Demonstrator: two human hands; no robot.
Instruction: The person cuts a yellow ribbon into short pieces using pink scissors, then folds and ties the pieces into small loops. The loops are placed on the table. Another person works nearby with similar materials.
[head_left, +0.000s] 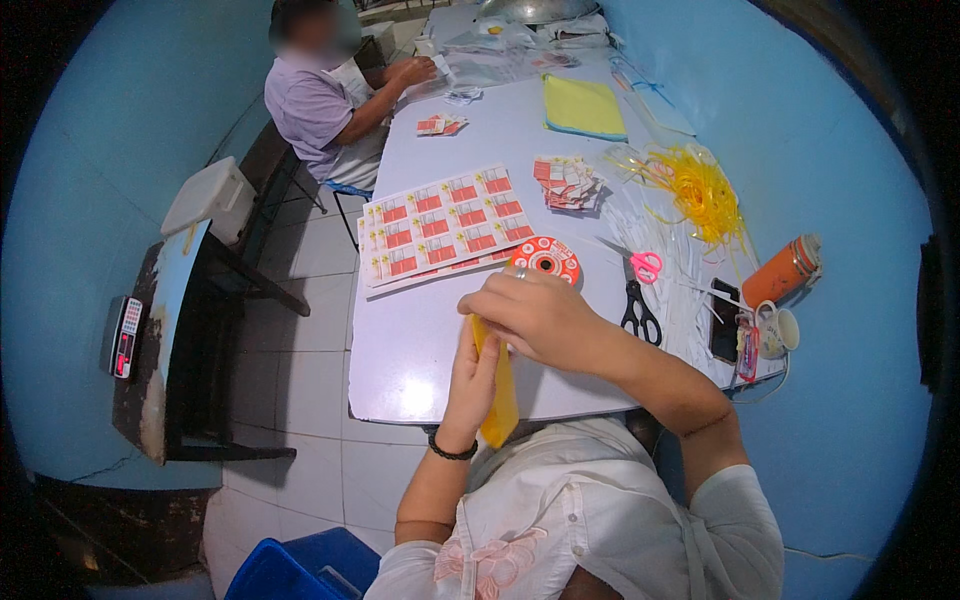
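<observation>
A flat band of yellow ribbon (501, 397) hangs from between my two hands at the table's near edge. My left hand (472, 371) holds it with thumb and fingers, a dark braided bracelet on the wrist. Over its top bends my right hand (529, 315), with a ring on one finger; its fingertips are at the ribbon's upper end and partly hidden. Just beyond lies a red and white ribbon spool (546, 259), touching sheets of printed red and white labels (450, 225). A heap of cut labels (568, 182) lies farther back.
Right of my hands are pink-handled scissors (645, 266), black-handled scissors (641, 315), white paper strips (679, 300), a phone (724, 319), a mug (778, 330) and an orange bottle (780, 271). Yellow ribbon (701, 191) lies tangled near the wall. Another person (322, 127) sits at the table's far left.
</observation>
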